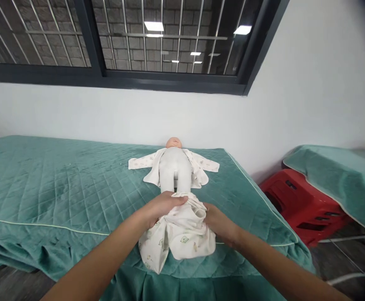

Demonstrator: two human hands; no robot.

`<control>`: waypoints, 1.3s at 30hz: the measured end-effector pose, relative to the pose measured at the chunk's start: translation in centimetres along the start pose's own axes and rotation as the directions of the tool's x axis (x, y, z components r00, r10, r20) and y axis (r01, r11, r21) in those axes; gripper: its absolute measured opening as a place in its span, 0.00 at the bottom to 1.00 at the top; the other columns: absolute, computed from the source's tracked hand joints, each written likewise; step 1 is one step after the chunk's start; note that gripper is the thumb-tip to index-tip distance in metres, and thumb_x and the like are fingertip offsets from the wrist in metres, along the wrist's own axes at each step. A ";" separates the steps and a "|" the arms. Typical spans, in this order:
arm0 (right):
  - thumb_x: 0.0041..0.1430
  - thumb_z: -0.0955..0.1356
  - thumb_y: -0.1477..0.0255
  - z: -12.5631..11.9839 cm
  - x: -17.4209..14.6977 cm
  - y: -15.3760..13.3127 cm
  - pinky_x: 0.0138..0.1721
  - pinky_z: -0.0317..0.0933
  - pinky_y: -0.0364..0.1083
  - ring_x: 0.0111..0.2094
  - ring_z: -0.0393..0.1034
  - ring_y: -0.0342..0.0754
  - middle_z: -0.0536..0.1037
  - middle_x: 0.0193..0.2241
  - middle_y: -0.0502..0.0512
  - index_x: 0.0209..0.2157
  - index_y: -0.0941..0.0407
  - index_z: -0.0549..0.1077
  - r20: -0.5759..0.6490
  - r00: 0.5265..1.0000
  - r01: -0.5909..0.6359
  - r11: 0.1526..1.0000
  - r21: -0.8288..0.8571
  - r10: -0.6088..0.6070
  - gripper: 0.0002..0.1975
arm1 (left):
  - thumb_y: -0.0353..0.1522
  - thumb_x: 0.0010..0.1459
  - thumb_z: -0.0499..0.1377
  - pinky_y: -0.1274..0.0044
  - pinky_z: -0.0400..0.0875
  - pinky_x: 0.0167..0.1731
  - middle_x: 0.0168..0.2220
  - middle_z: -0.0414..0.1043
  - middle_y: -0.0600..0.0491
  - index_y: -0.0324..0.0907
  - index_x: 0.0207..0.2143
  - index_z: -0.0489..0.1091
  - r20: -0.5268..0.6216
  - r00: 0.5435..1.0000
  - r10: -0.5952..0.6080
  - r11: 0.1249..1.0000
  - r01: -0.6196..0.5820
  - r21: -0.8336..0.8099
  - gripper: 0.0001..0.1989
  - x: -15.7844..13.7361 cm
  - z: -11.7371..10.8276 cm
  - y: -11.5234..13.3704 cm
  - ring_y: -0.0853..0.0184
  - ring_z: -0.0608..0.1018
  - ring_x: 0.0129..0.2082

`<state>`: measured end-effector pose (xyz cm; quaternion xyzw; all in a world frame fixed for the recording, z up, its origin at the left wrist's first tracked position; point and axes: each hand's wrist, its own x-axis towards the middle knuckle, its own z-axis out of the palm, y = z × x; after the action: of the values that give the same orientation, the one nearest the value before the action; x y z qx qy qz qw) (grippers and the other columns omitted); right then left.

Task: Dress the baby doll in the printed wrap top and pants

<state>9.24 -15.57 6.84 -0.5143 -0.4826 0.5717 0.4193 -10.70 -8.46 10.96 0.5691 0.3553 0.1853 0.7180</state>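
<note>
A baby doll (175, 161) with a pale grey body lies on its back, head toward the wall. Its white printed jacket (153, 173) is spread open beneath it, sleeves stretched out to both sides. At the doll's feet, white patterned baby pants (190, 234) are bunched at the waist around the lower legs, with the pant legs hanging toward me. My left hand (163, 205) grips the waistband from the left, thumb on top. My right hand (215, 221) holds the right side of the waistband, its fingers partly hidden by the cloth. The doll's feet are out of sight inside the fabric.
A green quilted cover (85, 188) drapes the bed under the doll. Beyond it are a white wall (116, 113) and a dark-framed window (170, 83) with bars. To the right, a red plastic stool (304, 205) stands beside another green-covered surface (342, 179).
</note>
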 end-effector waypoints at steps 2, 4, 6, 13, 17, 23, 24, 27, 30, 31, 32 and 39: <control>0.50 0.74 0.65 -0.2 0.0 2.2 0.48 0.67 0.56 0.41 0.74 0.58 0.82 0.38 0.56 0.40 0.56 0.78 -0.050 0.999 -0.003 0.993 -0.116 -0.003 0.16 | 0.47 0.55 0.62 0.73 0.70 0.39 0.40 0.80 0.46 0.38 0.39 0.77 -0.012 0.999 0.049 0.955 -0.043 0.292 0.21 0.2 0.3 0.0 0.57 0.79 0.40; 0.51 0.74 0.64 -0.2 0.0 3.9 0.49 0.66 0.56 0.44 0.74 0.59 0.81 0.40 0.56 0.42 0.55 0.77 -0.133 0.990 0.014 0.982 -0.187 -0.040 0.17 | 0.45 0.58 0.59 0.72 0.68 0.38 0.37 0.80 0.45 0.38 0.36 0.77 -0.009 0.994 0.110 0.820 -0.086 0.565 0.18 0.5 0.7 -0.1 0.56 0.79 0.38; 0.52 0.72 0.62 -0.1 0.1 5.0 0.49 0.65 0.57 0.45 0.73 0.59 0.80 0.41 0.57 0.44 0.55 0.76 -0.211 0.974 0.035 0.973 -0.230 -0.085 0.18 | 0.42 0.59 0.57 0.71 0.67 0.37 0.37 0.79 0.42 0.37 0.34 0.76 -0.035 0.988 0.152 0.657 -0.074 0.750 0.16 1.0 1.1 -0.4 0.55 0.78 0.38; 0.58 0.68 0.61 1.5 0.0 5.9 0.56 0.60 0.57 0.50 0.70 0.57 0.78 0.47 0.57 0.48 0.54 0.73 -0.265 0.950 0.117 0.975 -0.190 -0.166 0.18 | 0.38 0.58 0.58 0.72 0.67 0.40 0.37 0.79 0.44 0.42 0.35 0.76 0.013 0.977 0.215 0.580 -0.138 0.803 0.11 1.8 1.3 -1.5 0.56 0.78 0.40; 0.58 0.69 0.61 2.4 -0.3 5.8 0.54 0.61 0.55 0.49 0.70 0.56 0.77 0.49 0.57 0.49 0.53 0.71 -0.302 0.940 0.134 0.986 -0.103 -0.160 0.19 | 0.40 0.57 0.58 0.73 0.67 0.39 0.36 0.79 0.45 0.42 0.35 0.77 0.049 0.983 0.177 0.633 -0.152 0.759 0.12 1.1 1.2 -0.5 0.57 0.78 0.38; 0.58 0.69 0.59 2.4 -0.1 5.9 0.47 0.64 0.54 0.45 0.71 0.56 0.77 0.45 0.56 0.46 0.51 0.71 -0.427 0.887 0.226 0.972 0.067 -0.177 0.17 | 0.46 0.57 0.59 0.73 0.68 0.42 0.46 0.77 0.48 0.43 0.46 0.76 0.108 0.986 0.127 0.821 -0.166 0.546 0.21 0.4 0.9 1.7 0.56 0.77 0.45; 0.57 0.69 0.58 2.3 0.0 5.8 0.47 0.64 0.53 0.46 0.70 0.56 0.77 0.45 0.56 0.45 0.51 0.71 -0.451 0.872 0.244 0.968 0.059 -0.192 0.17 | 0.47 0.56 0.61 0.73 0.68 0.42 0.46 0.77 0.48 0.43 0.47 0.75 0.148 0.984 0.101 0.873 -0.159 0.460 0.22 0.5 0.6 1.9 0.57 0.77 0.46; 0.57 0.70 0.59 1.9 0.5 5.4 0.45 0.64 0.51 0.45 0.70 0.55 0.77 0.44 0.54 0.44 0.51 0.72 -0.486 0.844 0.270 0.963 0.019 -0.227 0.15 | 0.42 0.50 0.68 0.74 0.70 0.45 0.47 0.77 0.49 0.42 0.48 0.76 0.350 0.936 0.037 0.978 -0.106 0.180 0.24 1.1 -0.8 1.9 0.58 0.76 0.49; 0.57 0.70 0.61 1.6 1.4 4.8 0.44 0.64 0.50 0.42 0.70 0.53 0.77 0.43 0.54 0.43 0.51 0.72 -0.490 0.839 0.289 0.957 0.032 -0.237 0.15 | 0.38 0.46 0.71 0.74 0.71 0.46 0.47 0.77 0.48 0.42 0.48 0.76 0.367 0.930 0.019 0.997 -0.043 0.057 0.26 2.2 -2.2 1.9 0.59 0.77 0.49; 0.57 0.70 0.61 1.5 1.8 4.6 0.44 0.64 0.50 0.42 0.70 0.53 0.77 0.43 0.54 0.44 0.51 0.72 -0.492 0.837 0.305 0.951 0.055 -0.240 0.15 | 0.38 0.45 0.72 0.74 0.72 0.45 0.46 0.78 0.47 0.42 0.47 0.76 0.317 0.948 0.016 0.999 -0.030 0.040 0.26 2.6 -2.5 1.9 0.59 0.78 0.47; 0.57 0.70 0.61 1.4 2.2 4.4 0.44 0.65 0.50 0.42 0.70 0.53 0.77 0.44 0.54 0.44 0.51 0.71 -0.494 0.835 0.323 0.943 0.084 -0.243 0.15 | 0.38 0.44 0.72 0.74 0.73 0.43 0.45 0.78 0.47 0.41 0.46 0.76 0.261 0.965 0.013 1.000 -0.019 0.022 0.26 3.0 -2.7 2.0 0.60 0.79 0.45; 0.50 0.72 0.63 0.5 5.4 3.1 0.51 0.64 0.53 0.49 0.71 0.55 0.78 0.47 0.55 0.47 0.51 0.72 -0.514 0.811 0.396 0.909 0.130 -0.280 0.21 | 0.39 0.46 0.70 0.77 0.70 0.36 0.37 0.77 0.49 0.38 0.39 0.76 0.028 0.984 0.176 0.982 -0.177 0.057 0.18 5.5 -3.2 3.7 0.63 0.78 0.37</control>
<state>8.16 -10.89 2.76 -0.4936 -0.3765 0.3925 0.6786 -8.74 -1.55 12.54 0.6215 0.3005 0.2312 0.6855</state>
